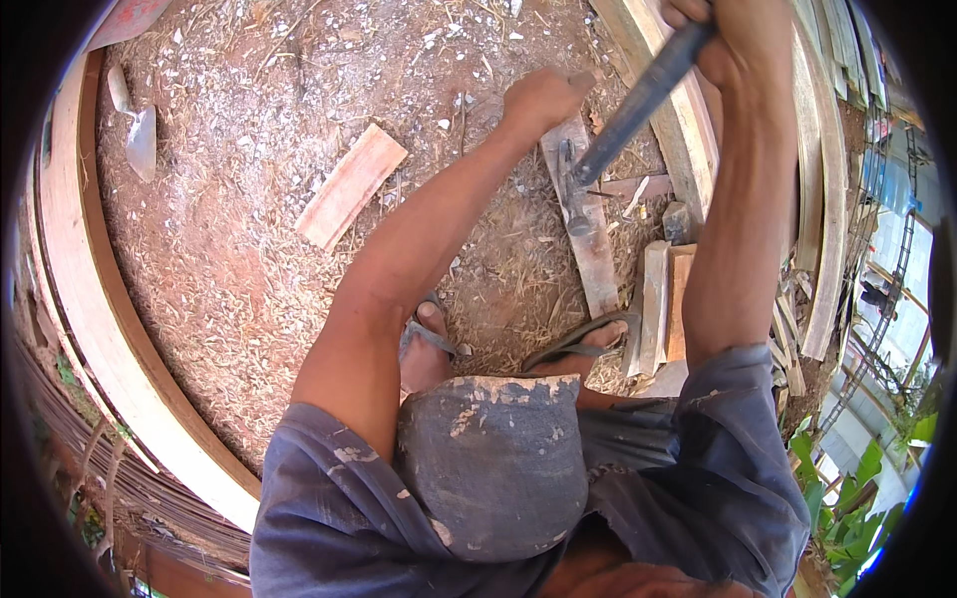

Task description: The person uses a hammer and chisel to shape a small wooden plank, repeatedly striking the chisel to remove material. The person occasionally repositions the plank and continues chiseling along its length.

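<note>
Knees (493, 458) bent, our left hand (538, 98) pins the stiff plank (588, 234) – right hand (738, 35) grips a heavy blade (638, 105), best held by its handle.

Both hands closed: left (543, 98) low, right (743, 35) raised.

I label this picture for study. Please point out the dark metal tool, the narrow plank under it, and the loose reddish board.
dark metal tool (638, 100), head view, middle of shaft
narrow plank (596, 264), head view, lower face
loose reddish board (351, 185), head view, centre
</note>
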The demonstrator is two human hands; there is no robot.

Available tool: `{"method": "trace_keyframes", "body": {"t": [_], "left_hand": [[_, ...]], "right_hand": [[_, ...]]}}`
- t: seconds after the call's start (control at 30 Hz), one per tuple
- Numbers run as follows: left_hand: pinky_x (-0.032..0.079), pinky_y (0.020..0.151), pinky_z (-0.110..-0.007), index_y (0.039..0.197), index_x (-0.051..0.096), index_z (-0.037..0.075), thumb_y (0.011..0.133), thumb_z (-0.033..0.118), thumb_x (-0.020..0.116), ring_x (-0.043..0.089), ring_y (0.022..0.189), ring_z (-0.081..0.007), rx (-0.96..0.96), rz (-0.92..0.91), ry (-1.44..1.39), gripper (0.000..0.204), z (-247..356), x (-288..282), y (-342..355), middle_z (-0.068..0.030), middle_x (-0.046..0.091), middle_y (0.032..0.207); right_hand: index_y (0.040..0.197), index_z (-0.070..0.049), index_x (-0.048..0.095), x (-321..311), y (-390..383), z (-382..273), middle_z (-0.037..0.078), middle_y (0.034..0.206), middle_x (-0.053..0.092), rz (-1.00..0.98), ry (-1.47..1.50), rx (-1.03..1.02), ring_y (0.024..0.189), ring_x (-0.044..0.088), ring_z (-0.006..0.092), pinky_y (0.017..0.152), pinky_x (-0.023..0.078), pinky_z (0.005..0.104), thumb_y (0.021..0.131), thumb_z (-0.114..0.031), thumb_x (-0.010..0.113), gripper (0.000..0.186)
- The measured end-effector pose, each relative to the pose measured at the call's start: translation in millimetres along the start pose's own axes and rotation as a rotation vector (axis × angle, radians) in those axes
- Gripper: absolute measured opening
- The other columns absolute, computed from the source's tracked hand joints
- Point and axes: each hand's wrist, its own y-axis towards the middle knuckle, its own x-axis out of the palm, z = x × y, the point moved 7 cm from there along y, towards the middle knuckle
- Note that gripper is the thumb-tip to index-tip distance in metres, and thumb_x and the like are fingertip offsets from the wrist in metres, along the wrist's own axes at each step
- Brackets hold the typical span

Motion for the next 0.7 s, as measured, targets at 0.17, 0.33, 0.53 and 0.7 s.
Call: {"method": "trace_keyframes", "body": {"t": [0.17, 0.33, 0.53, 0.7], "left_hand": [[0.050, 0.088, -0.051, 0.091, 0.074, -0.001, 0.098, 0.059, 0.042, 0.069, 0.095, -0.0421, 0.070, 0.043, 0.104, 0.068, 15.7, -2.8, 1.4, -0.0261, 0.072, 0.099], [0.048, 0.091, -0.053, 0.096, 0.074, 0.000, 0.098, 0.056, 0.044, 0.068, 0.097, -0.0423, 0.069, 0.086, 0.088, 0.064, 14.4, -0.6, 0.5, -0.0252, 0.072, 0.101], [0.049, 0.090, -0.051, 0.092, 0.075, 0.001, 0.098, 0.044, 0.041, 0.069, 0.096, -0.0409, 0.086, 0.096, 0.115, 0.055, 20.6, -1.7, 1.1, -0.0238, 0.073, 0.097], [0.050, 0.086, -0.051, 0.089, 0.074, 0.000, 0.098, 0.040, 0.040, 0.070, 0.088, -0.0398, 0.183, 0.059, 0.168, 0.053, 18.4, 0.4, -2.9, -0.0241, 0.073, 0.091]], "right_hand": [[0.064, -0.016, 0.037, -16.3, -81.2, -14.6, -0.003, 0.053, 0.031, -0.037, -0.008, -0.269, 0.045, 0.034, 0.0078, 0.051, 0.036, 0.0293, 0.105, -0.025, 0.051, 0.044], [0.065, -0.012, 0.043, 12.2, -118.5, -19.6, -0.001, 0.053, 0.033, -0.200, -0.120, -0.547, 0.046, 0.037, 0.0077, 0.047, 0.037, 0.0292, 0.105, -0.022, 0.047, 0.042], [0.076, -0.009, 0.047, 4.9, -105.1, -19.2, -0.001, 0.059, 0.037, 0.098, -0.457, -0.692, 0.049, 0.037, 0.0094, 0.049, 0.037, 0.0299, 0.107, -0.024, 0.042, 0.034], [0.074, -0.014, 0.039, 5.4, -157.1, -21.4, -0.002, 0.059, 0.035, -0.272, -0.105, -0.550, 0.049, 0.034, 0.0104, 0.051, 0.036, 0.0311, 0.108, -0.028, 0.035, 0.037]]}}
